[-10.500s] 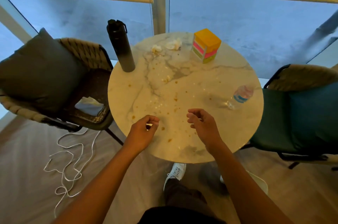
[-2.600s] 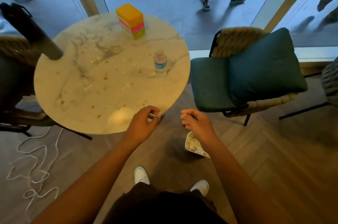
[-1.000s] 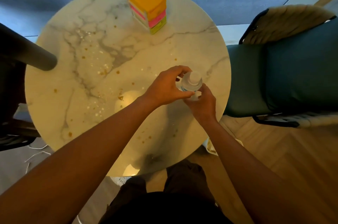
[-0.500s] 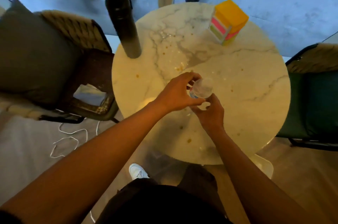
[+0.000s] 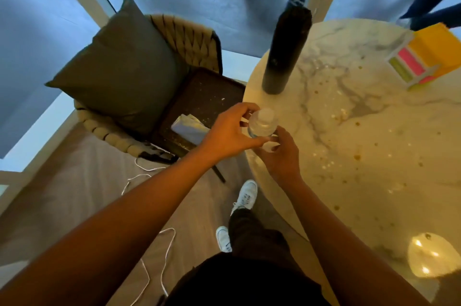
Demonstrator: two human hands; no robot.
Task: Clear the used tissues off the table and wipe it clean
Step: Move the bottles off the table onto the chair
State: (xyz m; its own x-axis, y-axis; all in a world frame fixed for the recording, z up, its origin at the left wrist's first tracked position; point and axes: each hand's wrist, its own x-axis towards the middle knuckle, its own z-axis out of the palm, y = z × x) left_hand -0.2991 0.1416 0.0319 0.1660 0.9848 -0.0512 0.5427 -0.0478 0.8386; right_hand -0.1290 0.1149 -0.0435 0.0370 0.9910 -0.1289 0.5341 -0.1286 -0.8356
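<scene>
Seemingly no tissues remain on the worktop (image 5: 374, 131); brown spots still speckle it toward three o'clock. Left hand (image 5: 229, 131) and right hand (image 5: 282, 153) both grip the water bottle (image 5: 262, 123) at its nine-o'clock edge; wiping remains.

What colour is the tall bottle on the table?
The tall bottle is black, seen in the head view.

I see both bare forearms reaching forward, the hands meeting close together. My left hand (image 5: 228, 132) curls its fingers and thumb around the top of a small bottle (image 5: 262, 123), palm turned down. My right hand (image 5: 280, 153) cups it from below, fingers curled.
</scene>
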